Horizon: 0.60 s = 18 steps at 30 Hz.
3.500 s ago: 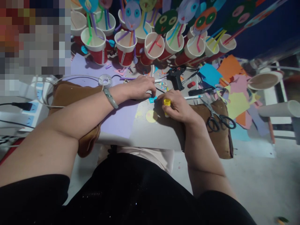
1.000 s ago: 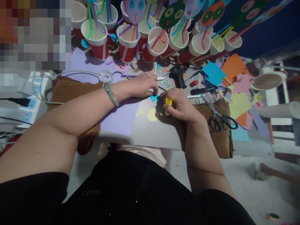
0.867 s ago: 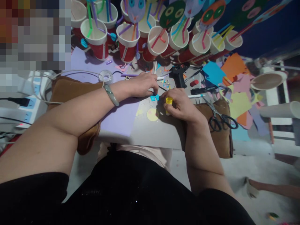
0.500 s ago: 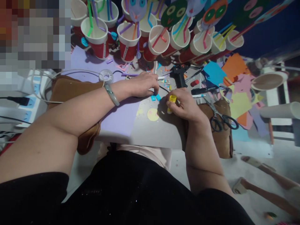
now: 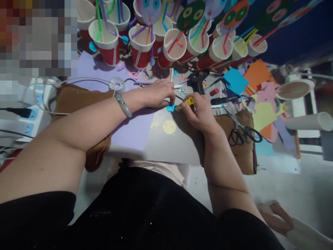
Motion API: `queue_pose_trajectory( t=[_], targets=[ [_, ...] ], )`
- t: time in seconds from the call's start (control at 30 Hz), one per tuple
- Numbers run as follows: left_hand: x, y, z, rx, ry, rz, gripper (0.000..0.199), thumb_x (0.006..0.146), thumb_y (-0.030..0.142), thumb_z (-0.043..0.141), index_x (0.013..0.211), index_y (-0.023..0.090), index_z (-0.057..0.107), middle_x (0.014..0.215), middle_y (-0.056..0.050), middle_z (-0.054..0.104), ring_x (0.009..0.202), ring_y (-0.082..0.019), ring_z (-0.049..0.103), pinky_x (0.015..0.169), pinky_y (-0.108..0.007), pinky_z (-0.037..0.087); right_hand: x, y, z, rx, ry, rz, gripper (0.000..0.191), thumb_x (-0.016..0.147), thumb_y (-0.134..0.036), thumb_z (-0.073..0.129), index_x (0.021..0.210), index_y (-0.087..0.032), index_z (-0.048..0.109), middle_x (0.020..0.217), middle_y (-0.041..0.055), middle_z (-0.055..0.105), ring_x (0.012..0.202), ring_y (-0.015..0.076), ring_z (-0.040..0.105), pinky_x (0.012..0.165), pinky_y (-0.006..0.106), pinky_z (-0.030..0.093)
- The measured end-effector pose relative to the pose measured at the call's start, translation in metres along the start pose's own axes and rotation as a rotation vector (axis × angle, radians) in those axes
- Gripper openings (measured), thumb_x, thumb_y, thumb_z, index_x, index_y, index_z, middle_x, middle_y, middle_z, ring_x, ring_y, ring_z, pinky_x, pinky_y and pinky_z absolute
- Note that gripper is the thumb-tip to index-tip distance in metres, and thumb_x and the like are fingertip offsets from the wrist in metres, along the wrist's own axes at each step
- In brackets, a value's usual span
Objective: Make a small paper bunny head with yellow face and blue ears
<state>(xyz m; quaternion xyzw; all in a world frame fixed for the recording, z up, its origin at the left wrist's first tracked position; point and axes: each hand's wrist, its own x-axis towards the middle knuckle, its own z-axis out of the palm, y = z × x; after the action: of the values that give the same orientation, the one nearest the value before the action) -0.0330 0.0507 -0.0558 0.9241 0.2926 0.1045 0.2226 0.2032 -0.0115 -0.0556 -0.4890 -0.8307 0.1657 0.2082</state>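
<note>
Head view: right hand (image 5: 199, 110) clamps yellow tube (image 5: 190, 101), slanting toward blue paper (image 5: 170, 109) from its right; left hand (image 5: 159, 93) nearer, grip unclear.

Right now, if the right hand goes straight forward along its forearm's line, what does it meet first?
The right hand would probably meet the black glue gun first, just beyond the knuckles; depth is hard to judge.

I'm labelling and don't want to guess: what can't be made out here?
Head view, all:
Yellow cylindrical tube: middle hidden by the bare right hand.
Blue paper pieces: too small to tell whether the bare left hand touches them.
Oval lilac paper face: top cut off by the picture's upper edge.
Red, white-rimmed paper cup below it: label too small to read.
</note>
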Motion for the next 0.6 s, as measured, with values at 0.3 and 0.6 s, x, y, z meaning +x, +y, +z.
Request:
queue_pose_trajectory(
  t=[0.3,0.6],
  targets=[
    [-0.001,0.004,-0.003,0.008,-0.022,-0.023,0.023,0.089,0.028,0.064,0.104,0.026,0.081,0.11,-0.007,0.067,0.108,-0.024,0.062,0.095,-0.036,0.041,-0.005,0.003,-0.01,-0.033,0.139,0.042,0.045,0.1,-0.063,0.039,0.108,-0.026,0.062,0.087,0.011,0.063,0.097,0.0364,0.06,0.092,0.06,0.045],
    [-0.001,0.004,-0.003,0.031,-0.015,-0.022,0.024,0.09,0.03,0.063,0.106,0.027,0.081,0.109,-0.007,0.066,0.11,-0.025,0.06,0.096,-0.037,0.041,0.0,-0.003,0.002,-0.028,-0.004,-0.005,0.043,0.101,-0.06,0.038,0.111,-0.025,0.061,0.083,0.0093,0.062,0.091,0.0335,0.06,0.094,0.058,0.045]
  ],
)
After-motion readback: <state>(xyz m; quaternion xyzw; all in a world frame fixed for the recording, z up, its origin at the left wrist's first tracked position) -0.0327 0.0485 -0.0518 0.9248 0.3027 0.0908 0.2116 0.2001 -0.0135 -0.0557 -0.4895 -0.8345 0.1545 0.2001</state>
